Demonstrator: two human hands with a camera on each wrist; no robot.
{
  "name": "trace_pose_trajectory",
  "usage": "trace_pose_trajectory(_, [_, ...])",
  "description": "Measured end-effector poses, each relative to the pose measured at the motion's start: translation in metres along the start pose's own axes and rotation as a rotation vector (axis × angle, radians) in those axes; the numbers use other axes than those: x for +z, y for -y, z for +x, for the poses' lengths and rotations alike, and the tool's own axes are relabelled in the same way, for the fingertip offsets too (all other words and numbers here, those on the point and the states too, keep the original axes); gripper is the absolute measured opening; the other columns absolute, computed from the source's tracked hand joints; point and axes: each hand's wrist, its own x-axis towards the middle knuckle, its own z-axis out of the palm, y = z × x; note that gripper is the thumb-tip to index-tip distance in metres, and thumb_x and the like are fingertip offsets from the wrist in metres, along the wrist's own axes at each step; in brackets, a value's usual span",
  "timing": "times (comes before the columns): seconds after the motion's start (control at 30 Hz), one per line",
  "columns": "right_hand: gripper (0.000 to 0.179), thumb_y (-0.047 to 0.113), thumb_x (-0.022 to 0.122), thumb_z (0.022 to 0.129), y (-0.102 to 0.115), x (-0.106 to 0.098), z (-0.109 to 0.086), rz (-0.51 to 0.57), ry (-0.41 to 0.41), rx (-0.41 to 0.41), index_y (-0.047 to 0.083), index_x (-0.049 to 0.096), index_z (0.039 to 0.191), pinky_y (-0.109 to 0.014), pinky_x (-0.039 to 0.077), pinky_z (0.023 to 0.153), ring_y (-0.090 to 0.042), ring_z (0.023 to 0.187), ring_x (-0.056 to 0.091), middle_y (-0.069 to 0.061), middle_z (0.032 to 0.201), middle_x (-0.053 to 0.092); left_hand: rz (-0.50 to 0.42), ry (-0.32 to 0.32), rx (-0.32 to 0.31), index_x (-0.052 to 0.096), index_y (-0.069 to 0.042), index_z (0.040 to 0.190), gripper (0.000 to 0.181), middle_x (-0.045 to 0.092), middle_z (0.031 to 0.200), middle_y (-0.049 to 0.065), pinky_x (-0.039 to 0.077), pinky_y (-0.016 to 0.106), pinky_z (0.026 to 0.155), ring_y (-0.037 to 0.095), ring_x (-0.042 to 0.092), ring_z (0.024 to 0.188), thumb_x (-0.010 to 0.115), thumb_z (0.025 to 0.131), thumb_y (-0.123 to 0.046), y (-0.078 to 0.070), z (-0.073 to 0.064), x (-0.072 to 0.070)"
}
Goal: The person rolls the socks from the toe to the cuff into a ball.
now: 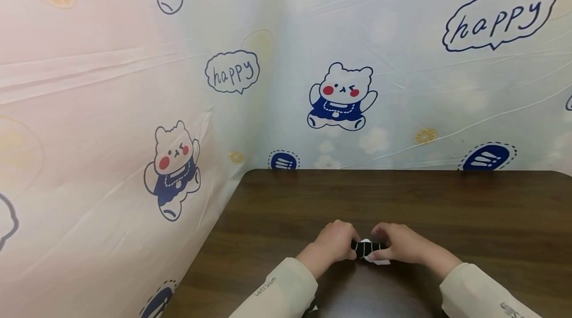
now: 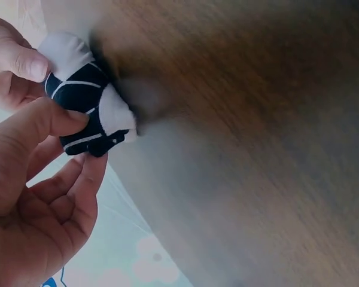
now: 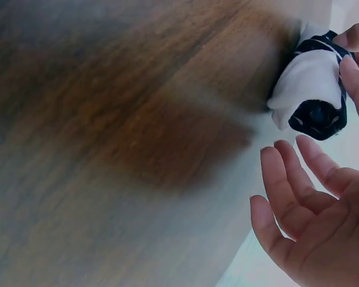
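A small rolled-up sock (image 1: 367,249), black with thin white stripes and white patches, lies on the brown table between both hands. My left hand (image 1: 336,242) grips one end of it. In the left wrist view, that thumb lies across the sock (image 2: 81,101), with fingers behind and below it. At the other end is my right hand (image 1: 404,242). The right wrist view shows its thumb touching the sock (image 3: 311,84), while its other fingers (image 3: 281,173) spread loosely beside the rolled end. The underside of the sock is hidden.
The dark wooden table (image 1: 286,199) has its far edge against a patterned curtain (image 1: 393,60) with bears and "happy" bubbles. More curtain hangs along the left side. A small dark and white item (image 1: 313,308) shows partly by the left sleeve.
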Motion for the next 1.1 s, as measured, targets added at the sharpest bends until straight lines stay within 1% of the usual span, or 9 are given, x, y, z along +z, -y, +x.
trace_pose_trajectory(0.17, [0.057,0.039,0.079,0.075,0.003,0.0,0.001,0.02,0.025,0.002,-0.002,0.06,0.109,-0.037,0.049,0.069,-0.022,0.084,0.062,-0.009,0.096,0.065,-0.015,0.02,0.003,0.077,-0.02,0.091,0.024,0.068,0.087,-0.012,0.046,0.02,0.064,0.005,0.06,0.076,0.081,0.067,-0.016,-0.001,0.0,-0.003])
trace_pose_trajectory(0.4, [0.054,0.035,0.081,0.074,0.0,0.001,0.005,0.056,0.046,0.008,-0.003,0.061,0.107,-0.038,0.048,0.071,-0.021,0.084,0.061,-0.004,0.091,0.065,-0.044,0.019,0.024,0.077,-0.02,0.09,0.023,0.068,0.085,-0.013,0.044,0.018,0.063,0.003,0.058,0.074,0.08,0.067,-0.015,0.001,0.0,-0.002])
trace_pose_trajectory(0.53, [0.049,0.031,0.08,0.075,-0.003,0.002,0.008,0.117,0.098,0.014,-0.004,0.062,0.106,-0.035,0.048,0.068,-0.017,0.08,0.059,-0.002,0.088,0.064,-0.072,0.017,0.037,0.077,-0.019,0.091,0.023,0.068,0.085,-0.013,0.044,0.017,0.065,0.002,0.057,0.074,0.08,0.069,-0.015,0.004,-0.002,0.001])
trace_pose_trajectory(0.63, [0.042,0.027,0.079,0.076,-0.004,0.004,0.009,0.185,0.155,0.011,-0.003,0.064,0.102,-0.031,0.047,0.064,-0.015,0.074,0.058,-0.001,0.083,0.063,-0.123,0.018,0.034,0.077,-0.017,0.091,0.022,0.068,0.083,-0.013,0.042,0.016,0.065,0.001,0.054,0.072,0.08,0.069,-0.014,0.007,-0.004,0.003])
trace_pose_trajectory(0.73, [0.033,0.025,0.079,0.075,-0.003,0.006,0.009,0.221,0.181,0.0,0.001,0.066,0.094,-0.028,0.046,0.061,-0.014,0.069,0.057,0.001,0.078,0.063,-0.185,0.003,0.035,0.076,-0.016,0.091,0.023,0.067,0.081,-0.012,0.042,0.016,0.066,0.001,0.053,0.072,0.079,0.068,-0.012,0.01,-0.006,0.005])
trace_pose_trajectory(0.9, [0.024,0.026,0.079,0.074,-0.001,0.012,0.005,0.17,0.142,-0.032,0.008,0.067,0.084,-0.025,0.044,0.058,-0.007,0.063,0.055,0.006,0.071,0.062,-0.304,-0.046,0.042,0.076,-0.014,0.094,0.028,0.068,0.081,-0.01,0.043,0.015,0.067,-0.001,0.055,0.073,0.078,0.067,-0.007,0.015,-0.011,0.01])
trace_pose_trajectory(1.0, [0.022,0.027,0.078,0.074,0.0,0.015,0.003,0.125,0.108,-0.048,0.011,0.066,0.083,-0.025,0.043,0.058,-0.004,0.062,0.052,0.009,0.07,0.06,-0.394,-0.075,0.023,0.074,-0.011,0.1,0.031,0.068,0.087,-0.008,0.044,0.016,0.068,0.0,0.057,0.076,0.079,0.069,-0.006,0.016,-0.015,0.012])
trace_pose_trajectory(1.1, [0.023,0.028,0.078,0.075,-0.001,0.016,0.002,0.091,0.072,-0.059,0.011,0.066,0.084,-0.025,0.044,0.058,-0.003,0.063,0.052,0.01,0.072,0.06,-0.461,-0.121,-0.014,0.07,-0.008,0.108,0.039,0.068,0.094,-0.002,0.046,0.018,0.072,0.005,0.06,0.082,0.082,0.07,-0.01,0.016,-0.019,0.012])
